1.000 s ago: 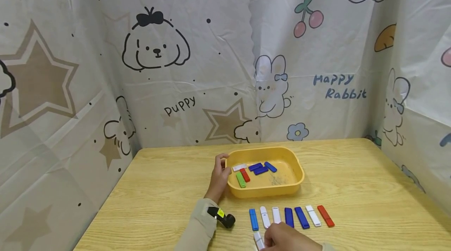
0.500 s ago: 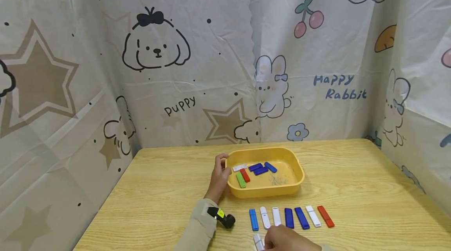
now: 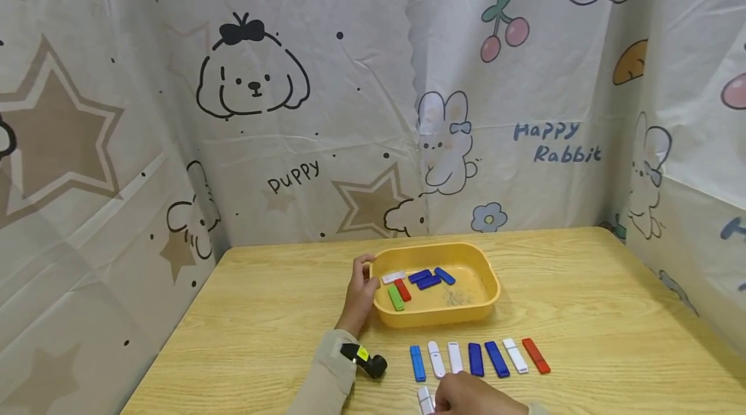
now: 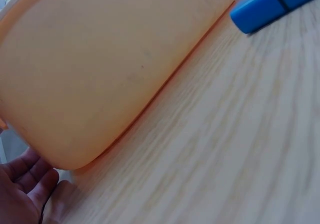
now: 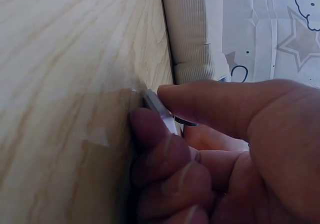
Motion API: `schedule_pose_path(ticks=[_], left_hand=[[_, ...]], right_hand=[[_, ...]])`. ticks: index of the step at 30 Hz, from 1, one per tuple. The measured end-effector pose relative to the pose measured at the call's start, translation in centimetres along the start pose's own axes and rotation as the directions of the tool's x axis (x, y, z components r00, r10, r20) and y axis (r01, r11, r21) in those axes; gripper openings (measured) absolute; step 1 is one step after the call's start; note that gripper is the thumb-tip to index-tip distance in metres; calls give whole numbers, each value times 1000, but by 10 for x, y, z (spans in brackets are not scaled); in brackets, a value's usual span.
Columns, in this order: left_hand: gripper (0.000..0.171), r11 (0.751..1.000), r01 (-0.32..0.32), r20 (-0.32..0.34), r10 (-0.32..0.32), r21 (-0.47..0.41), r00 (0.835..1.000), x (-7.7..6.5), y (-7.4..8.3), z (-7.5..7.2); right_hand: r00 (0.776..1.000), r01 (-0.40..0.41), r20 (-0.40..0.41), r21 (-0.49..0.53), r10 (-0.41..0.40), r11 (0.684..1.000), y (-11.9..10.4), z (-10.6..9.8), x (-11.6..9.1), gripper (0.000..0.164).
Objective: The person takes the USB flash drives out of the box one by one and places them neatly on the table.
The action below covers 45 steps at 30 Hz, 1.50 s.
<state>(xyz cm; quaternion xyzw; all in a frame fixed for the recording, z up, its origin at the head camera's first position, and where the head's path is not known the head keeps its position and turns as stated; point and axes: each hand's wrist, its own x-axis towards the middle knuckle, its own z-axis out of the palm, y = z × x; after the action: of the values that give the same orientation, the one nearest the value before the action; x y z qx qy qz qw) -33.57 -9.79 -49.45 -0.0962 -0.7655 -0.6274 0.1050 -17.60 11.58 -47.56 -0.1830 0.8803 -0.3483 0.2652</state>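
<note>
My left hand (image 3: 360,292) holds the left end of a yellow plastic bin (image 3: 440,318), its fingertips at the rim. In the left wrist view the fingers touch the bin's lower corner. At the near edge of the head view my right hand (image 3: 474,395) pinches a white USB stick (image 3: 426,400) between thumb and index finger, close over the table. The right wrist view has that stick (image 5: 159,104) edge-on, partly covered by the fingers. Beyond the right hand, several USB sticks lie in a row, from a light blue one (image 3: 418,363) to a red one (image 3: 536,355).
Inside the bin lie more USB sticks, among them a green one (image 3: 395,298), a red one (image 3: 403,290) and some blue ones. The wooden table (image 3: 262,331) is bordered by a printed curtain (image 3: 303,78). A small black camera (image 3: 375,366) is strapped to the left wrist.
The white USB stick and my right hand have shifted slightly toward the near edge. The head view has swung a little to the right. My left hand stays at the bin.
</note>
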Motion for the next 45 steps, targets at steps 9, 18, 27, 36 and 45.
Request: schedule_pose_path(ticks=[9,18,27,36,45], left_hand=[[45,1000,-2,7,2,-11,1000,0,0,-3],[45,1000,9,4,-9,-8,1000,-3,6,-5],[47,1000,6,22,-6,-24,1000,0,2,-5],[45,1000,-2,0,2,-24,1000,0,-2,-2],[46,999,15,33,-13,-48,999,1,-2,-4]], right_hand=[[1000,15,-2,-8,-15,1000,25,8,18,22],[1000,10,12,22,-11,1000,26,8,19,20],[1000,13,7,-26,-13,1000,-7,-1,-2,18],[999,15,28,32,-16,999,32,6,17,21],[1000,-7,-30,-5,7,1000,-20,-22,-18,31]])
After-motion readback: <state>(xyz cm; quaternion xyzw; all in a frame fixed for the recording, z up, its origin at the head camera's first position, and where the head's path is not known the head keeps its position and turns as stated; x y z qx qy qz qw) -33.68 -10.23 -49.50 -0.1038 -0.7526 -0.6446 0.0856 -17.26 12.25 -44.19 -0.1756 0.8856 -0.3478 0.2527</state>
